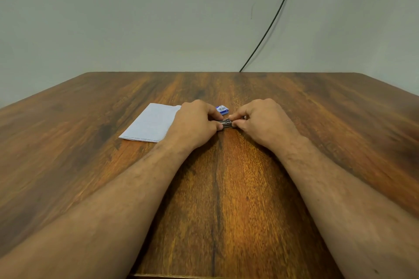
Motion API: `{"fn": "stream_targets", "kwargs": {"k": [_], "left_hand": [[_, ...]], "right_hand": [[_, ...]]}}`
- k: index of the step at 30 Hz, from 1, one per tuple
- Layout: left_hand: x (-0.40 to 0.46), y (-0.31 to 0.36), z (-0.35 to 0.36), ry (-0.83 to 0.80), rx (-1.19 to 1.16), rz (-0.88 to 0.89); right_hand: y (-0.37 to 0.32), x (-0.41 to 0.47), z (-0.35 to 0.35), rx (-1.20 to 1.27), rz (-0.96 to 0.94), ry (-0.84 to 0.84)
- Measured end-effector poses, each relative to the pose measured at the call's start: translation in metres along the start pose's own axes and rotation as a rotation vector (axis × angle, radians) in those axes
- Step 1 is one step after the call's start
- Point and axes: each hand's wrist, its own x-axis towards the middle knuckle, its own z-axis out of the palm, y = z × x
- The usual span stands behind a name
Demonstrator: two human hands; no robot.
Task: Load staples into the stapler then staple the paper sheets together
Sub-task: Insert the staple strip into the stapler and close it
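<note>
A small dark metal stapler (226,123) lies low over the wooden table, held between both hands. My left hand (195,123) grips its left end with curled fingers. My right hand (260,120) pinches its right end with thumb and fingertips. Most of the stapler is hidden by the fingers, so I cannot tell whether its tray is open. A small blue and white staple box (222,110) sits on the table just behind the hands. Folded white paper sheets (151,123) lie flat to the left, partly covered by my left hand.
The brown wooden table (217,188) stretches wide on all sides, its far edge against a pale wall. A black cable (272,22) runs down the wall to the table's back edge at right of centre.
</note>
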Motion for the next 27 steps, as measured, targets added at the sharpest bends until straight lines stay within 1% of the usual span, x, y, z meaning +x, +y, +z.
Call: {"fn": "stream_targets", "kwargs": {"k": [2,6,10,16,19,22,24,27], "left_hand": [[-0.0004,0.0004,-0.0001,-0.002,-0.018,-0.006],[-0.0009,0.001,0.0001,0.002,-0.023,-0.005],[-0.0016,-0.0003,0.0003,0.002,-0.031,-0.002],[-0.0037,-0.0018,0.0001,0.007,-0.053,0.032],[-0.004,-0.0017,-0.0002,0.006,-0.063,0.031],[-0.0038,-0.002,0.0,0.003,-0.069,0.025],[-0.0034,-0.0025,0.0006,0.015,-0.083,0.014],[-0.0035,-0.0025,0.0012,0.025,-0.104,-0.017]], "right_hand": [[-0.0003,-0.0012,-0.0001,0.001,-0.005,0.009],[-0.0009,-0.0044,-0.0027,0.015,0.001,0.084],[-0.0022,-0.005,-0.0027,-0.041,0.013,0.021],[-0.0051,-0.0058,0.0013,-0.06,-0.078,0.001],[-0.0064,-0.0071,0.0015,-0.021,-0.101,0.0],[-0.0042,-0.0083,0.0027,0.084,-0.084,-0.015],[-0.0032,-0.007,0.0045,0.126,-0.062,0.01],[-0.0003,-0.0032,0.0059,0.166,-0.003,0.123]]}}
